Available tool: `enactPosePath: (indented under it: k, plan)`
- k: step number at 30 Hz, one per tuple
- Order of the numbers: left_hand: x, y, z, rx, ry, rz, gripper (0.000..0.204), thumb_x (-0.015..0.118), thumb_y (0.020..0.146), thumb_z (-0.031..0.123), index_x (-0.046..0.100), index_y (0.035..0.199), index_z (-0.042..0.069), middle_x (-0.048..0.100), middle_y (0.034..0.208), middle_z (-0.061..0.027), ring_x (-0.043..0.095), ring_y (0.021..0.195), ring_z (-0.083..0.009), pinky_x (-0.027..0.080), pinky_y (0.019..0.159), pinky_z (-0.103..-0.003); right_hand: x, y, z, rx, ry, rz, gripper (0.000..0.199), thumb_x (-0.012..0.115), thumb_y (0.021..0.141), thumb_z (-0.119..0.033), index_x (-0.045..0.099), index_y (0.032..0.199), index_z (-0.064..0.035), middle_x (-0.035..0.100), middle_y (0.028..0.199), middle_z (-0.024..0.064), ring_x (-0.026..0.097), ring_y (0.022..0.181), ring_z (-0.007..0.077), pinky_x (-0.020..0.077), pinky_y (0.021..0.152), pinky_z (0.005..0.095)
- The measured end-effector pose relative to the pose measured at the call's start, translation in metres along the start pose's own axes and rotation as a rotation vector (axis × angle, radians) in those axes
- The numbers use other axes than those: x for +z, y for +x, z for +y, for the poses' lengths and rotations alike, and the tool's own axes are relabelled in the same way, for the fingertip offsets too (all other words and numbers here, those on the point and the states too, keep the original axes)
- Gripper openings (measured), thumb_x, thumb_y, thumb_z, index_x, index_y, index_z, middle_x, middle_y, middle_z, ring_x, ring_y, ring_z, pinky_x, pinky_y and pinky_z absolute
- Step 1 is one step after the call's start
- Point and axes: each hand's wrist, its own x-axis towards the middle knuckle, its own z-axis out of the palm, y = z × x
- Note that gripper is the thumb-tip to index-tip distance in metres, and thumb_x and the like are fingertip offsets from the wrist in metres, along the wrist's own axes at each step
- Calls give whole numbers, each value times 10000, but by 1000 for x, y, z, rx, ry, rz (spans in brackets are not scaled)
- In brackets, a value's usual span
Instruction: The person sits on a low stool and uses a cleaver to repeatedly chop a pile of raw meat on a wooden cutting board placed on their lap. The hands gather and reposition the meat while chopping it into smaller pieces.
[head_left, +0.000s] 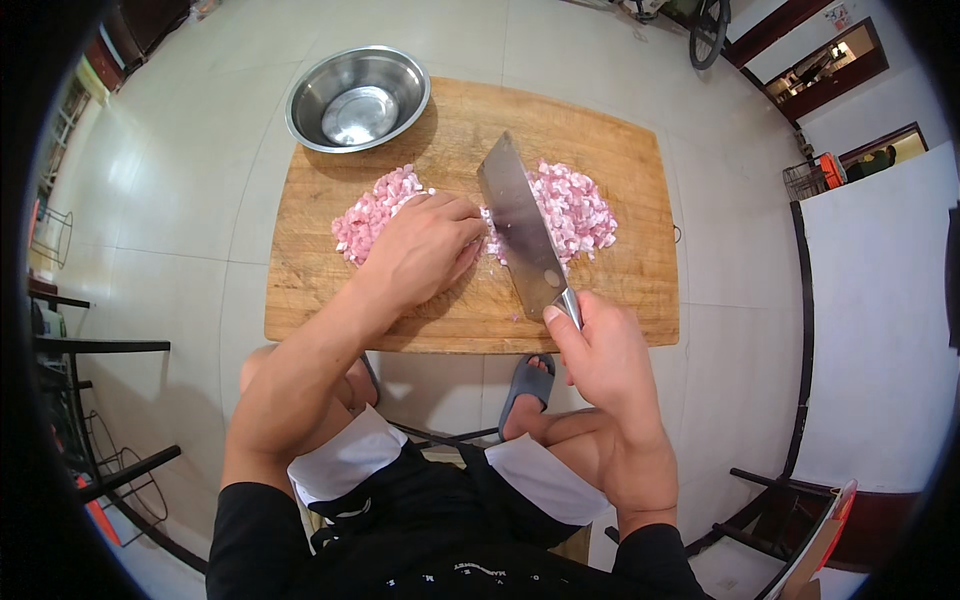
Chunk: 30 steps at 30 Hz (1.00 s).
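**Cleaver between two meat piles, blade angled across the board**

Head view: my right hand (pixel 605 350) is closed around the handle of the cleaver (pixel 522 228), thumb up near where blade meets handle. The blade's long axis runs from my right hand, at the near edge of the cutting board (pixel 620 150), diagonally up and to the left toward the middle of the board. The tip points toward the far edge. Flat of the blade faces up-left, tilted, not fully upright.

My left hand (pixel 425 245) lies palm down, fingers curled, pressing on diced pink meat. It is just left of the blade, fingertips touching or nearly touching it; can't tell which. It grips nothing that I can see, only covers the meat.

The left meat pile (pixel 365 215) sits under and left of my left hand, toward the board's left edge. The right meat pile (pixel 580 210) lies right of the blade, toward the right edge, just beside the steel. So the blade splits the two piles, with my left hand on the nearer side of it.

A steel bowl (pixel 358 98) sits at the board's far left corner, overhanging it, looks empty, well apart from both hands.

The board rests on a tiled floor (pixel 170 180). My knees and a grey sandal (pixel 528 385) show below the near edge.
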Motion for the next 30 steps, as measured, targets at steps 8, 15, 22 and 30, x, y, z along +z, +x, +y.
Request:
enactPosePath:
  k: [8, 15, 22, 30]
  plan:
    - [0, -1, 0, 31, -12, 24, 225, 761, 967, 146, 803, 1148, 18, 768, 1187, -117, 711, 1145, -337, 568, 1012, -456, 2, -1, 1, -81, -149, -44, 409, 644, 1090, -344, 685, 973, 46, 728, 838, 293, 710, 831, 539, 550, 752, 601]
    - [-6, 2, -2, 84, 58, -35, 223, 768, 948, 143, 813, 1126, 17, 777, 1181, -115, 723, 1135, -326, 566, 997, -450, 3, 41, -7, -77, -44, -192, 372, 597, 1117, -267, 608, 933, 56, 652, 638, 147, 669, 494, 252, 538, 533, 436]
    - [-1, -5, -6, 39, 17, 29, 247, 777, 937, 152, 795, 1136, 8, 761, 1207, -135, 720, 1123, -353, 571, 987, -471, 15, 55, -8, -169, -138, -91, 398, 604, 1103, -284, 636, 963, 86, 680, 648, 196, 698, 513, 287, 554, 547, 461]
    - [8, 0, 1, -177, 35, 200, 212, 796, 920, 174, 768, 1054, 11, 709, 1067, -165, 704, 1066, -373, 569, 951, -489, 7, 32, 1, -133, -131, -114, 461, 624, 1109, -298, 602, 853, 85, 625, 579, 187, 687, 492, 289, 545, 520, 449]
